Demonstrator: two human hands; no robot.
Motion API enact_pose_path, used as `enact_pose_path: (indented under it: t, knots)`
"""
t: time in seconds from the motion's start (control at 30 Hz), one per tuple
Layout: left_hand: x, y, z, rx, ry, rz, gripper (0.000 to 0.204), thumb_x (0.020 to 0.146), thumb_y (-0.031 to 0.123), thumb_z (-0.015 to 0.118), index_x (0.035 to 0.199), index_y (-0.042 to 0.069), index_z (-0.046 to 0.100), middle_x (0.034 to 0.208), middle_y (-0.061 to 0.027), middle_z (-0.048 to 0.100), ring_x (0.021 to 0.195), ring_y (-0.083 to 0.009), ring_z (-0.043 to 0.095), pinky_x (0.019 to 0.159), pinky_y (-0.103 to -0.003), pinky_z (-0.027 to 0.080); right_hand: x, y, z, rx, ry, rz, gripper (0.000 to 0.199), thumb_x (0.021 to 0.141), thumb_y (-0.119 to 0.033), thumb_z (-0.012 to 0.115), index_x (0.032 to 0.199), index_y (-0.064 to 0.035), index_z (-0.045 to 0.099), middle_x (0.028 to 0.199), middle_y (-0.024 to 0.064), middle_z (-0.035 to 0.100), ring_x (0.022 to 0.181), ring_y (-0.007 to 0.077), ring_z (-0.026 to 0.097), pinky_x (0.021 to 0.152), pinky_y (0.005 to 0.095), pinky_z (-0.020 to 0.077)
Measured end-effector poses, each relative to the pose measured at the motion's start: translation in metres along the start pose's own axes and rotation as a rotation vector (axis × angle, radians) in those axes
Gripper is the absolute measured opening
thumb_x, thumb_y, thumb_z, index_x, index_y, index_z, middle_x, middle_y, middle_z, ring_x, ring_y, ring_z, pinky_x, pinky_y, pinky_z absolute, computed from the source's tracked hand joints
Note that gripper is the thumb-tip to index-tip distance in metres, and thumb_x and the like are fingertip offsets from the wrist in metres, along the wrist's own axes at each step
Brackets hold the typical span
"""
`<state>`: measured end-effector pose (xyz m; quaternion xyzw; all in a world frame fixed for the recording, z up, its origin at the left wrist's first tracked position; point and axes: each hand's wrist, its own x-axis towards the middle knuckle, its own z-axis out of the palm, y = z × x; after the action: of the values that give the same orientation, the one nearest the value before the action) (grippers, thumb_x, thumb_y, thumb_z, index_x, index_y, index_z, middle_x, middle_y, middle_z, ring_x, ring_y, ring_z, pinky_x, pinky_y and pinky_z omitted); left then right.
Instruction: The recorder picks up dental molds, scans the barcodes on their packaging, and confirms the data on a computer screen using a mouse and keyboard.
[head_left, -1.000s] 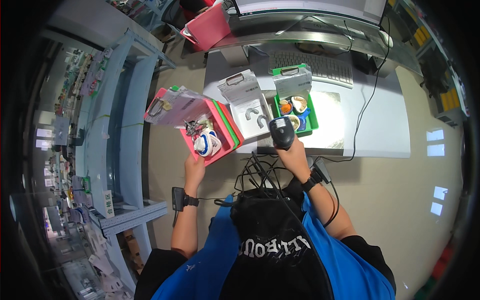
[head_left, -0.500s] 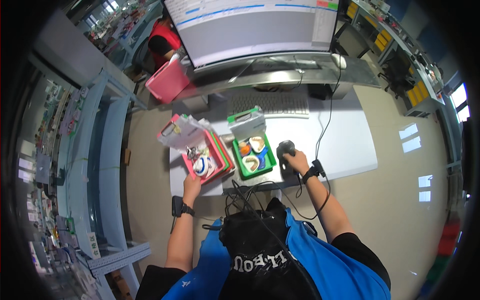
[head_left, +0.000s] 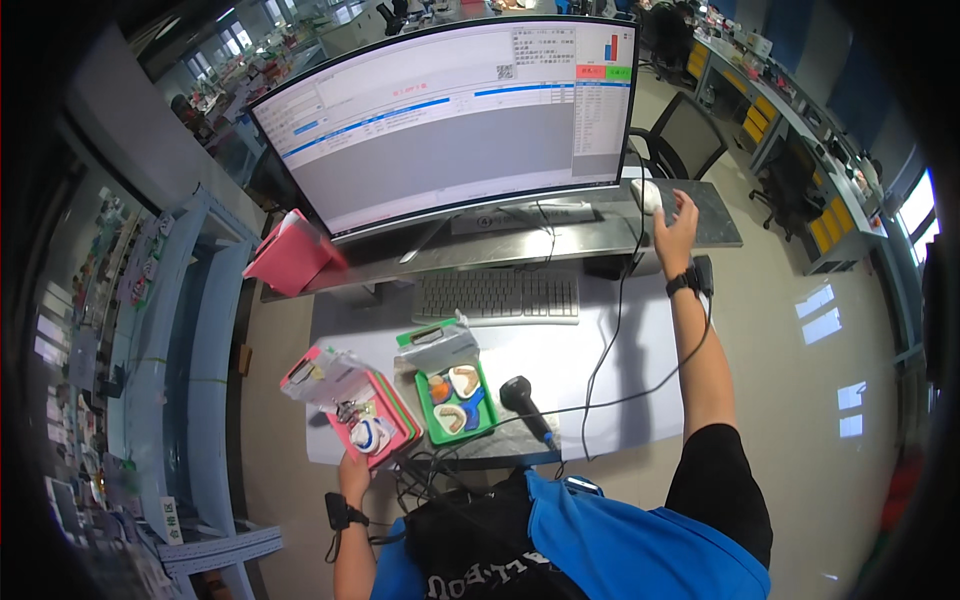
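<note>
My left hand (head_left: 354, 476) grips the near edge of a pink tray (head_left: 409, 428), its fingers partly hidden. That tray tops a stack with green and red edges and holds a white and blue dental model (head_left: 370, 436) and small metal parts. Beside it stands a green tray (head_left: 487, 426) with pale dental models (head_left: 464, 380), an orange piece (head_left: 439, 388) and a blue impression tray (head_left: 474, 409). A black handheld scanner (head_left: 520, 398) lies right of the green tray. Raised over the shelf's right end, my right hand (head_left: 677, 228) is open with fingers apart, close to a white mouse (head_left: 648, 197).
A large monitor (head_left: 450, 170) stands on the metal shelf (head_left: 470, 248), with a pink bin (head_left: 290, 258) at its left. Under the shelf sits a white keyboard (head_left: 497, 298). Black cables cross the desk (head_left: 630, 370) and my right forearm. An office chair (head_left: 685, 140) is behind the shelf.
My right hand has let go of the scanner, now lying on the desk, and moved up and right to the mouse. My left hand stays at the pink tray. The view has shifted.
</note>
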<state>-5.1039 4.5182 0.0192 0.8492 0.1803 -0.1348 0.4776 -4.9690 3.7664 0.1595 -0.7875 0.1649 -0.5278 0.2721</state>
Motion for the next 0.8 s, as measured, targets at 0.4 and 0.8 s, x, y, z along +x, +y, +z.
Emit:
enact_pose_path:
  t: [0.4,0.8]
  knots:
    - [-0.014,-0.027,0.008,0.206,0.372,0.003,0.043,0.091,0.030,0.068,0.073,-0.005,0.052,0.060,-0.0162,0.052,0.056,-0.0234,0.048,0.056,-0.041,0.041,0.025,0.056,0.056,-0.292,-0.383,-0.167,0.050,0.086,-0.012,0.065,0.136,-0.0151,0.058,0.140,0.0280,0.049,0.119,0.0488,0.053,0.103,0.0502,0.0458]
    - [-0.025,-0.003,0.017,0.218,0.420,0.069,0.044,0.092,0.031,0.067,0.070,-0.004,0.051,0.060,-0.0145,0.049,0.057,-0.0220,0.044,0.057,-0.041,0.040,0.020,0.059,0.056,-0.328,-0.364,-0.138,0.051,0.085,-0.011,0.064,0.136,-0.0129,0.058,0.142,0.0292,0.047,0.118,0.0499,0.054,0.103,0.0498,0.0461]
